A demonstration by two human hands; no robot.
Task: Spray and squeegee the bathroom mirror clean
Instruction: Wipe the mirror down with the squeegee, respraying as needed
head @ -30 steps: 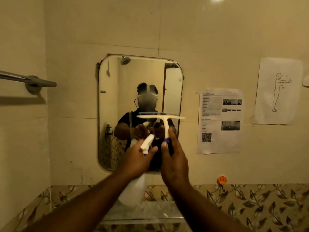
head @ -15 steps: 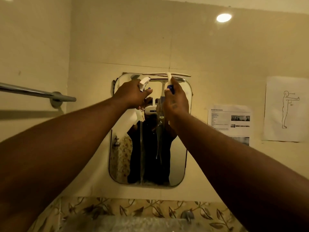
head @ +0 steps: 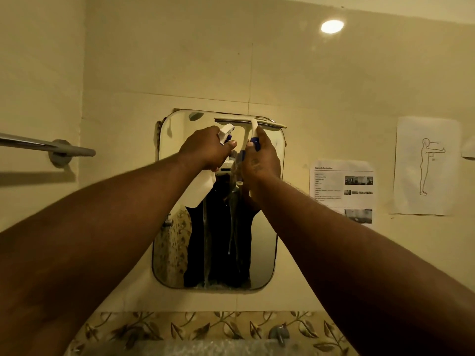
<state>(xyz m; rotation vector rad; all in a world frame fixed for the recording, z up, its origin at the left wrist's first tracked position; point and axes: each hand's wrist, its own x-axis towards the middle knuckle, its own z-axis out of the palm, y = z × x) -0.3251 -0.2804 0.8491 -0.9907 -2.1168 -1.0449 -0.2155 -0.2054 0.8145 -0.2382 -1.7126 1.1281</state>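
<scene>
A rounded rectangular mirror (head: 267, 253) hangs on the beige tiled wall, with liquid streaks running down its middle. My left hand (head: 205, 150) is raised in front of its upper part and grips a white spray bottle (head: 201, 187) by the neck, nozzle pointing up and right. My right hand (head: 261, 160) holds the blue-and-white handle of a white squeegee (head: 250, 122). Its blade lies horizontally along the mirror's top edge, on the right half. Both forearms reach up from the lower corners and hide part of the glass.
A metal towel bar (head: 46, 146) juts from the left wall. Two printed sheets (head: 341, 186) and a figure drawing (head: 426, 165) are taped to the right of the mirror. A leaf-patterned tile band (head: 180, 327) and a tap (head: 279, 332) sit below.
Both hands rose from chest height to the mirror's top. The squeegee blade came down slightly from above the frame onto the top edge. Streaks now run down the glass.
</scene>
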